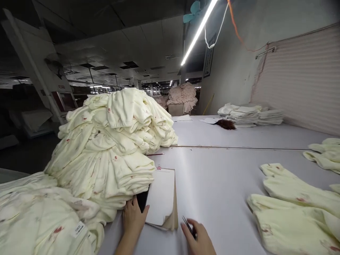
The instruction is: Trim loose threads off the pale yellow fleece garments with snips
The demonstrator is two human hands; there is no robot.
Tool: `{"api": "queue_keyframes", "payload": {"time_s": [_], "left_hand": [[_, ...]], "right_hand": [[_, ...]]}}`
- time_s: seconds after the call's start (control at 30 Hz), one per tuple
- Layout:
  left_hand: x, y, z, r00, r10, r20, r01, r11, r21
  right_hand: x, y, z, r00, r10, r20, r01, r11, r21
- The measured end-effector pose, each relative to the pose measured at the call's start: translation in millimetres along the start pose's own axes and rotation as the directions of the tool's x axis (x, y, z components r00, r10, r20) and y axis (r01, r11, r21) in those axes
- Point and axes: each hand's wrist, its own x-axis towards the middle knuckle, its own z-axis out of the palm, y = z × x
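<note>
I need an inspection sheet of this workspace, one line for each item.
Surface: grey table, seam across it.
Job's things: pad of sheets with pink clip; dark tool; dark flat thing.
Clutter: heap of cream garments; folded stack; brown tuft.
Hands: left hand at the heap's foot, touching the dark thing; right hand holds the tool.
Cables: white and orange cords hang by the wall.
Surroundings: dim hall, tube lamp.

No readable text from my view. White tag [78, 229] sewn on cream garment [39, 216], lower left: dark print there, too small to read. Framed poster [208, 58] on far wall: blurred, illegible. Pad of paper [160, 196] on worktop [220, 177]: blank.
</note>
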Motion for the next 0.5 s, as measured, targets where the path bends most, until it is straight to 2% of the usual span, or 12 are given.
{"api": "queue_keyframes", "payload": {"time_s": [0.13,0.27,0.4,0.5], "left_hand": [[1,1,13,1.0,0.018,-0.009,-0.017,0.999,0.039],[-9,-12,33,0.998,0.059,-0.027,-0.059,0.998,-0.002],[-18,-18,49,0.991,0.085,-0.103,-0.094,0.992,-0.081],[-27,-5,50,0.997,0.028,-0.078,-0.045,0.974,-0.222]], "right_hand": [[67,-38,37,0.98,0.196,0.015,-0.195,0.979,-0.055],[97,-41,51,0.949,0.303,0.089,-0.301,0.953,-0.035],[101,-39,32,0.939,0.262,0.224,-0.28,0.959,0.051],[104,-42,4,0.954,0.16,0.254,-0.193,0.975,0.112]]}}
